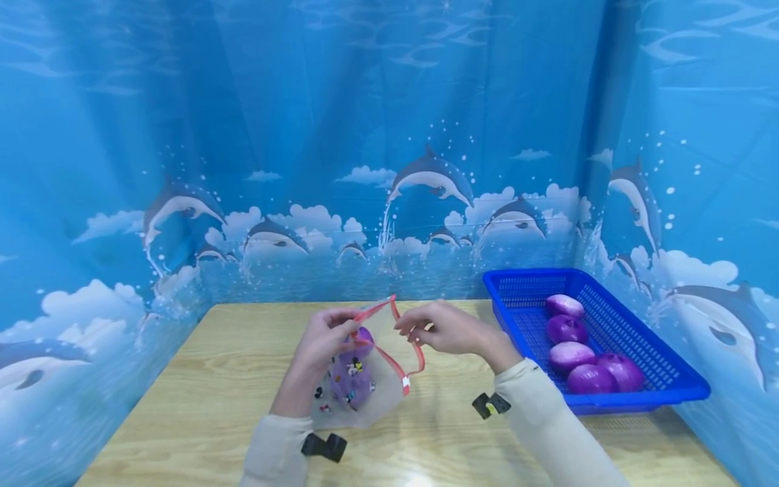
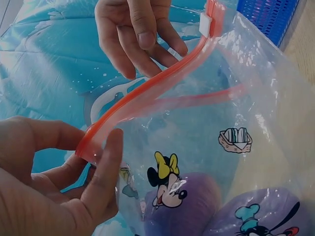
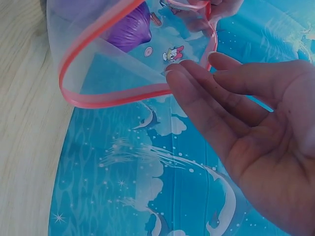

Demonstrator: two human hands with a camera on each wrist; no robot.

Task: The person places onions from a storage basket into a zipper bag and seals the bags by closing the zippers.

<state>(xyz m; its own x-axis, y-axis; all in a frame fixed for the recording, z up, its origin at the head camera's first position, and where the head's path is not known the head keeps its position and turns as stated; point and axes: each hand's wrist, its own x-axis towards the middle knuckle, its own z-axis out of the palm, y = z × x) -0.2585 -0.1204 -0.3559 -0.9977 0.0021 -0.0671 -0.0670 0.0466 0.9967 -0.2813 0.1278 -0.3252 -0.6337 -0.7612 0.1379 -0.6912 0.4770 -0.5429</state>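
A clear zip bag (image 1: 385, 399) with a red zip rim and cartoon prints is held upright over the table, its mouth spread apart. My left hand (image 1: 319, 345) pinches the rim between thumb and fingers at the bag's left side. Purple onions (image 2: 184, 204) show through the plastic low in the bag. On the other side, my right hand (image 1: 450, 328) has loosely bent fingers, with the fingertips (image 3: 178, 83) right at the red rim and nothing gripped. A white slider (image 2: 205, 24) sits at one end of the zip.
A blue plastic basket (image 1: 681, 382) stands at the table's right side with several purple onions (image 1: 567, 329) in it. The wooden table (image 1: 201, 406) runs back to a blue dolphin-print curtain (image 1: 341, 135), which also hangs at both sides.
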